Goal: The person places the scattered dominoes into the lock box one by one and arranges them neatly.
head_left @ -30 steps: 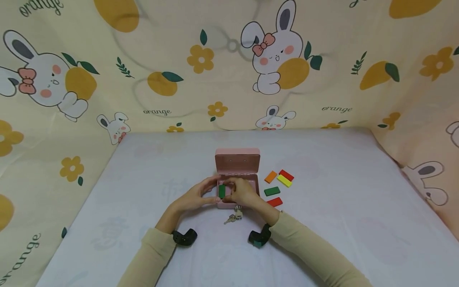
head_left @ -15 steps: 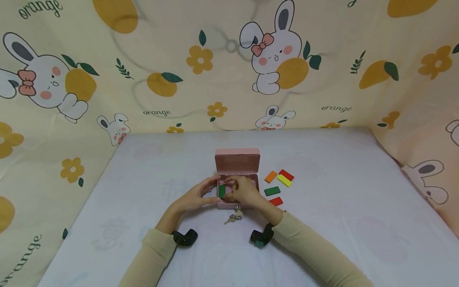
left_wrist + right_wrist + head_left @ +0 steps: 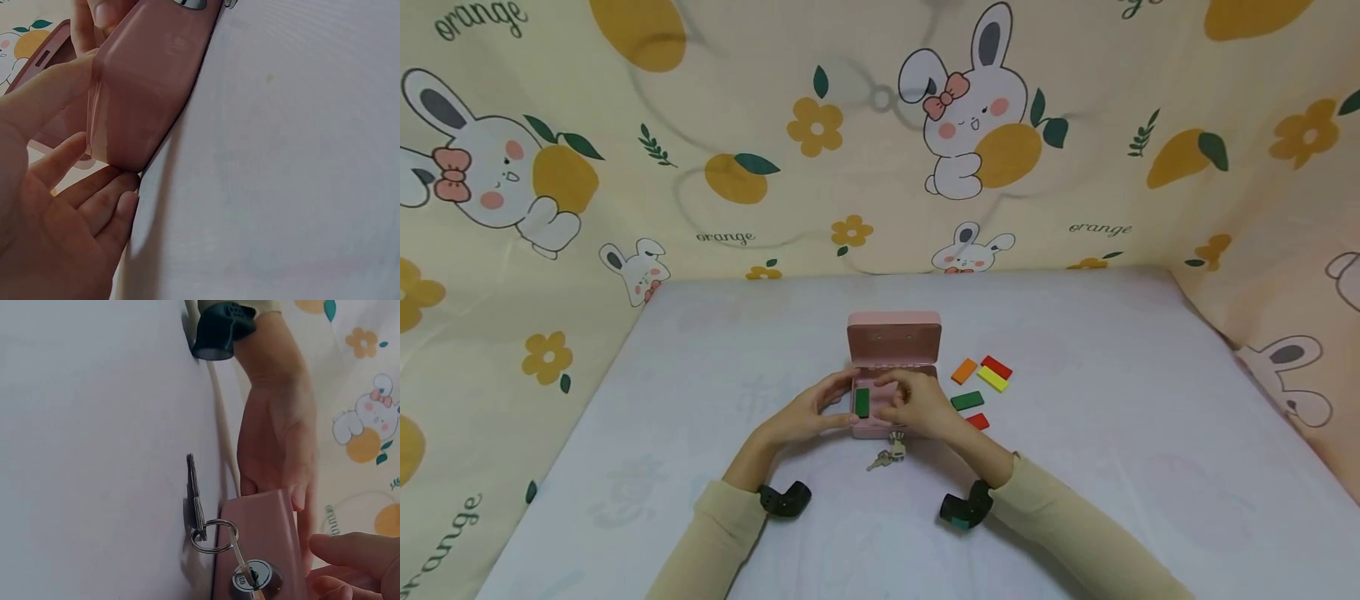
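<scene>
A small pink cash box (image 3: 870,432) stands on the table with its lid (image 3: 895,344) raised. My left hand (image 3: 801,414) holds its left side, thumb at the front rim and fingers along the side and back. Inside, a flat green domino-shaped block (image 3: 862,403) lies against the left wall. Just right of that block, over the box, is my right hand (image 3: 925,407), thumb and index finger apart with nothing visible between them. In the right wrist view, a key sits in the front lock (image 3: 253,575), and a ring (image 3: 214,536) links it to a hanging key (image 3: 195,497).
Right of the box lie loose flat blocks: an orange one (image 3: 964,372), a red one (image 3: 997,367) touching a yellow one (image 3: 992,379), a green one (image 3: 967,401) and another red one (image 3: 977,422), partly behind my right hand. A printed cloth (image 3: 880,167) hangs behind the table.
My right hand has drawn slightly right, away from the green block inside the box, and its thumb and finger now stand clear of it. My left hand stays on the box.
</scene>
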`<state>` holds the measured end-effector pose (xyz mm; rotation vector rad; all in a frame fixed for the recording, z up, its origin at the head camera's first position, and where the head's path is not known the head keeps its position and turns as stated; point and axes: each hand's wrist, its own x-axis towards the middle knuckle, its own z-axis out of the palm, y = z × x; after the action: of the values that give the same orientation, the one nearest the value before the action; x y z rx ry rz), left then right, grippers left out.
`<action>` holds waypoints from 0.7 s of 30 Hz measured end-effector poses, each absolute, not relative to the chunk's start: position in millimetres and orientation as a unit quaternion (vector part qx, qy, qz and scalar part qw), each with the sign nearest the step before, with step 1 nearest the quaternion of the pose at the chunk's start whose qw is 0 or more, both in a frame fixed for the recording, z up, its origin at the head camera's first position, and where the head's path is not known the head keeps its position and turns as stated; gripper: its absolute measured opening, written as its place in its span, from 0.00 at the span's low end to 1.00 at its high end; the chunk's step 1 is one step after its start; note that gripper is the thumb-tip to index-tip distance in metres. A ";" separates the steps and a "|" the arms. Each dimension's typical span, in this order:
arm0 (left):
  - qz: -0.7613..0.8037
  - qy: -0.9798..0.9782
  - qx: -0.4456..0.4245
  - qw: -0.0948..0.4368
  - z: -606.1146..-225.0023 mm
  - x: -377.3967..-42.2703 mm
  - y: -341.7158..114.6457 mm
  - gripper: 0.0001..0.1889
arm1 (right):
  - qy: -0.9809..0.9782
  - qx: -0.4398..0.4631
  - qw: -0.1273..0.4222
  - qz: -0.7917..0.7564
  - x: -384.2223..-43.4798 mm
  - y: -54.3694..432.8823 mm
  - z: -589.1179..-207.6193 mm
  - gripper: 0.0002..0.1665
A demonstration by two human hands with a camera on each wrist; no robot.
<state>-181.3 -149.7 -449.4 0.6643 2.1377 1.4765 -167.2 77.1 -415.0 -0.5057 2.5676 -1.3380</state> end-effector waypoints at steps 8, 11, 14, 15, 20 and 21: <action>0.546 0.771 0.232 0.231 -448.8 -179.8 -149.0 0.39 | 0.870 -0.166 0.092 -0.455 -158.0 86.7 -409.4 0.21; 0.546 0.771 0.233 0.231 -448.6 -179.6 -148.6 0.39 | 0.871 -0.165 0.090 -0.455 -156.3 91.1 -407.2 0.21; 0.545 0.771 0.235 0.232 -448.6 -179.9 -149.0 0.39 | 0.872 -0.168 0.080 -0.452 -155.7 96.5 -405.3 0.21; 0.544 0.771 0.236 0.231 -448.5 -180.0 -149.1 0.39 | 0.873 -0.167 0.078 -0.452 -155.5 98.4 -405.0 0.21; 0.543 0.771 0.243 0.227 -448.2 -180.5 -149.4 0.39 | 0.872 -0.154 0.074 -0.458 -153.7 107.8 -404.9 0.20; 0.541 0.772 0.245 0.226 -448.4 -180.7 -149.4 0.39 | 0.872 -0.151 0.072 -0.459 -153.1 109.6 -404.9 0.20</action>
<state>-180.7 -149.4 -448.4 0.6763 2.1283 1.4919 -153.1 109.6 -404.9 -0.4541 2.6216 -1.3796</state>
